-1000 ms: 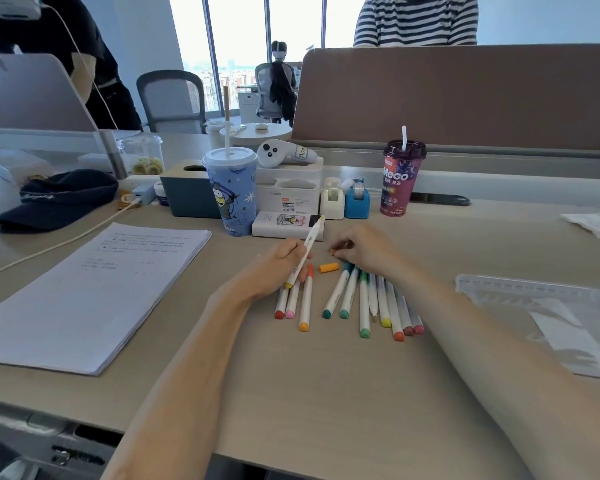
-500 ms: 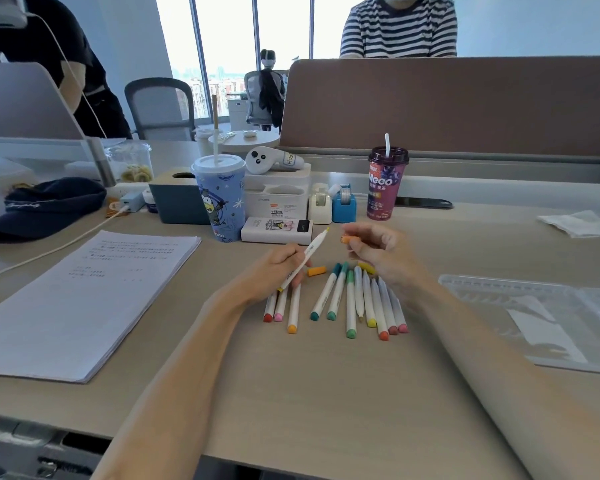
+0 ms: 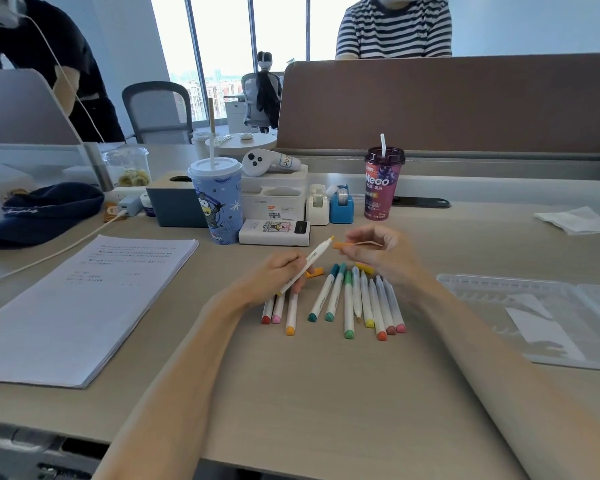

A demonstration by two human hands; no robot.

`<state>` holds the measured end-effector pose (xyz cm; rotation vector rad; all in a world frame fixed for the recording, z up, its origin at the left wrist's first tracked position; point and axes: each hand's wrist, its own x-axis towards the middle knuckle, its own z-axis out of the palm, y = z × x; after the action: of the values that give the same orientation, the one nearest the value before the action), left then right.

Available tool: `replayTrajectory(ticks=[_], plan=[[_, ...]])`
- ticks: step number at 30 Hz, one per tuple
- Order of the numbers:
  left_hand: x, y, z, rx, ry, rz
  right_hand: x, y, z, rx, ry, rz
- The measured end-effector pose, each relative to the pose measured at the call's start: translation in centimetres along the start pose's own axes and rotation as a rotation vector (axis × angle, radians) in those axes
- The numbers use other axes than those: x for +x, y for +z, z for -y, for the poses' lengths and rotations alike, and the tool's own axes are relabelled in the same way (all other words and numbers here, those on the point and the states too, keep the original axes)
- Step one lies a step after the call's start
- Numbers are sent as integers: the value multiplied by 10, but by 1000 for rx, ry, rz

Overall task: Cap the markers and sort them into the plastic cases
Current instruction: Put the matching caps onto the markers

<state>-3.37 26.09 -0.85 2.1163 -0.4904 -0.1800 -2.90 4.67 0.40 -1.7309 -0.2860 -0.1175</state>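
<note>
Head view, pale wood-grain desk [image 3: 326, 393]. Just right of the blue cartoon cup [image 3: 217, 202] and nearer the camera: left hand [image 3: 278, 271], fingers curled round an uncapped white marker [image 3: 309, 261], tip raised just beside an orange cap [image 3: 342, 244] pinched in the curled fingertips of the right hand [image 3: 385, 251]. Nearer still than the cup, a row of markers [image 3: 349, 303] flat on the desk, coloured ends toward the camera. Far right of the cup, a clear plastic case [image 3: 534, 306], lying open. Left of the cup, a paper stack [image 3: 84, 299] and a navy cap [image 3: 45, 209]. Right of it, a purple Meco drink [image 3: 381, 183]. Behind the cup, a brown partition [image 3: 447, 105], a mesh office chair [image 3: 156, 112] and tall windows [image 3: 222, 46].
</note>
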Motion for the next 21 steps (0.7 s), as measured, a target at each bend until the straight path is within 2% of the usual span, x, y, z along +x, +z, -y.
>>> replayTrajectory(ticks=[6, 9, 11, 17, 21], plan=[[2, -1, 2, -4, 3, -29, 7, -2, -13, -208, 38, -84], [2, -1, 2, -11, 5, -42, 10, 4, -19, -407, 43, 8], [2, -1, 2, -13, 6, -40, 12, 7, -18, -454, 19, 53], [2, -3, 5, -34, 19, -53, 23, -18, -14, -420, -62, -189], [4, -1, 5, -23, 11, -49, 36, -34, -19, -683, -9, -86]])
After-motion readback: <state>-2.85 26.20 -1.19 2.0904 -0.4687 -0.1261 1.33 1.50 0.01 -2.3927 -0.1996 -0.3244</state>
